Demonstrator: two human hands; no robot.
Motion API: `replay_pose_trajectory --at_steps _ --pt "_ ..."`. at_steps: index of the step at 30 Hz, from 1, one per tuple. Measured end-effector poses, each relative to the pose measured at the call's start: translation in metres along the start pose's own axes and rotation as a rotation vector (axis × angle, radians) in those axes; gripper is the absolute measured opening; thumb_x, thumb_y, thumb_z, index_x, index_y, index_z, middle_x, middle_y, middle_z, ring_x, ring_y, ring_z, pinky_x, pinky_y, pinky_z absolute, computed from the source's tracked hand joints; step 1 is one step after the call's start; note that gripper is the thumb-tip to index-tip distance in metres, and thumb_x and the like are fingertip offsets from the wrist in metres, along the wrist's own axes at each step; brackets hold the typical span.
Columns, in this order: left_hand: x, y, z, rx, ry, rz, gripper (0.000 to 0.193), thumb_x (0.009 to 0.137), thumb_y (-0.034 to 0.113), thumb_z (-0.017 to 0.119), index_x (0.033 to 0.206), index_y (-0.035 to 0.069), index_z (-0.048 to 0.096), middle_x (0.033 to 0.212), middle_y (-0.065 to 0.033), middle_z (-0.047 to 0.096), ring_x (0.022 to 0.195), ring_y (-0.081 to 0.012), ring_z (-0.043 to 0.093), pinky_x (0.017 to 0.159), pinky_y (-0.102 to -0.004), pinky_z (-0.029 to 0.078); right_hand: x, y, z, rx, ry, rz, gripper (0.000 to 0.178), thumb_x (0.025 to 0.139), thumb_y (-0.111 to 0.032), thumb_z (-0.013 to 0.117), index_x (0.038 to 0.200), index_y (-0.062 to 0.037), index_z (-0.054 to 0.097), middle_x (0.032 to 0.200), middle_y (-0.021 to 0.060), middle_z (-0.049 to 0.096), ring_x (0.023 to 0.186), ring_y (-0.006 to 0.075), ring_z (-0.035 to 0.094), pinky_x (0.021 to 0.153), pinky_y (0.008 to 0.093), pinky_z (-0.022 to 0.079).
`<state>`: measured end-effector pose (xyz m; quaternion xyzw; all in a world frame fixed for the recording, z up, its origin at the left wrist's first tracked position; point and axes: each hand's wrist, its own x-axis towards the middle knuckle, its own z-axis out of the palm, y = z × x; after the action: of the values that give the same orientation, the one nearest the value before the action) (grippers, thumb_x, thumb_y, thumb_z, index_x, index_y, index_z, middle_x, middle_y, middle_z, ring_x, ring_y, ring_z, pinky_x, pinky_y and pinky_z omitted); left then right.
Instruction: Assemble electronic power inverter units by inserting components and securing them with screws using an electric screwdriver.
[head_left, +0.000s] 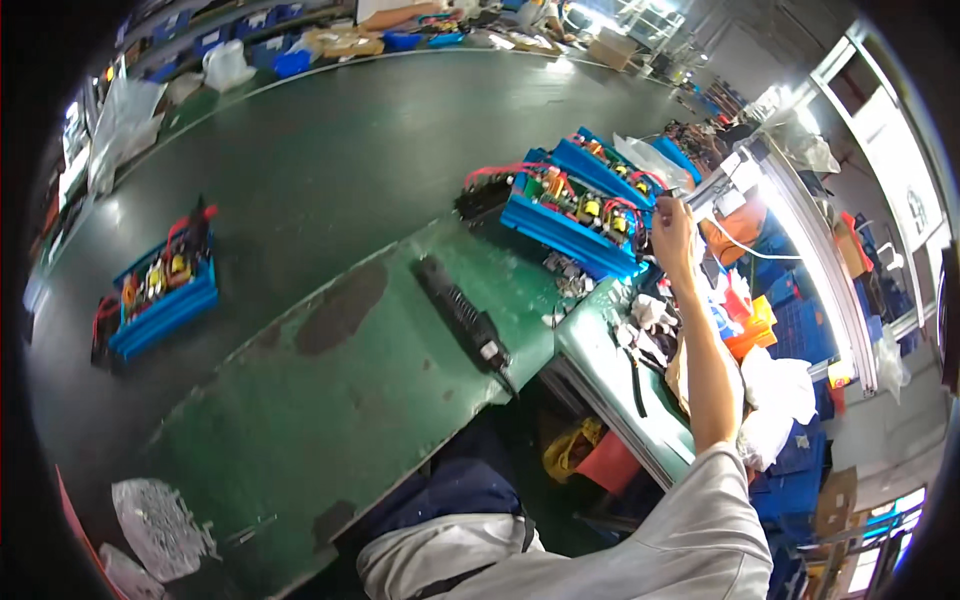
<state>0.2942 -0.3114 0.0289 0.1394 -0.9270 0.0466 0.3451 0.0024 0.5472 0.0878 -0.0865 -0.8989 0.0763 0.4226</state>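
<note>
The dark conveyor belt (330, 150) carries one blue tray of electronics (160, 290) well apart at the left, and a second blue tray (575, 215) at the near edge, beside the green worktop (350, 400). A black power strip (462, 315) lies on the worktop near its right end. The right hand (672, 232) is stretched out at full reach just beside the second tray's right end, closed on something thin; what it is cannot be told. The left hand is not seen. Judgement: at this stretch the pinch looks weak, and a slip could drop the piece among the red wires (500, 172) or snag them, tugging components loose.
</note>
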Motion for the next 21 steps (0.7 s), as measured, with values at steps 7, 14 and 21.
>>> replay_pose_trajectory --at_steps 7,14,21 --pt "0.075 0.162 0.069 -0.528 -0.301 0.395 0.014 0.101 0.01 0.059 0.107 0.006 0.072 0.11 -0.0148 0.068 0.09 -0.0326 0.067 0.075 -0.0374 0.057 -0.045 -0.124 0.009 -0.085 -0.338 -0.432 0.043 0.078 -0.015 0.08 0.117 -0.0074 0.063 0.107 0.0134 0.058 0.104 0.0323 0.058 0.089 0.0436 0.048" --pt "0.064 0.213 0.093 -0.804 -0.5 0.345 0.017 0.089 -0.009 0.055 0.101 -0.001 0.064 0.108 -0.0184 0.062 0.097 -0.0376 0.065 0.081 -0.0442 0.053 -0.041 -0.098 0.043 -0.29 -0.321 -0.419 0.045 0.069 -0.011 0.083 0.107 -0.0103 0.059 0.102 0.0104 0.059 0.101 0.0301 0.06 0.086 0.0424 0.049" --pt "0.028 0.197 0.094 -0.935 -0.468 0.198 0.02 0.086 -0.011 0.055 0.099 0.001 0.064 0.109 -0.0174 0.062 0.098 -0.036 0.065 0.08 -0.0421 0.053 -0.013 -0.092 0.045 -0.123 -0.529 -0.319 0.045 0.07 -0.017 0.088 0.103 -0.0067 0.059 0.098 0.0128 0.068 0.093 0.0357 0.067 0.077 0.045 0.052"
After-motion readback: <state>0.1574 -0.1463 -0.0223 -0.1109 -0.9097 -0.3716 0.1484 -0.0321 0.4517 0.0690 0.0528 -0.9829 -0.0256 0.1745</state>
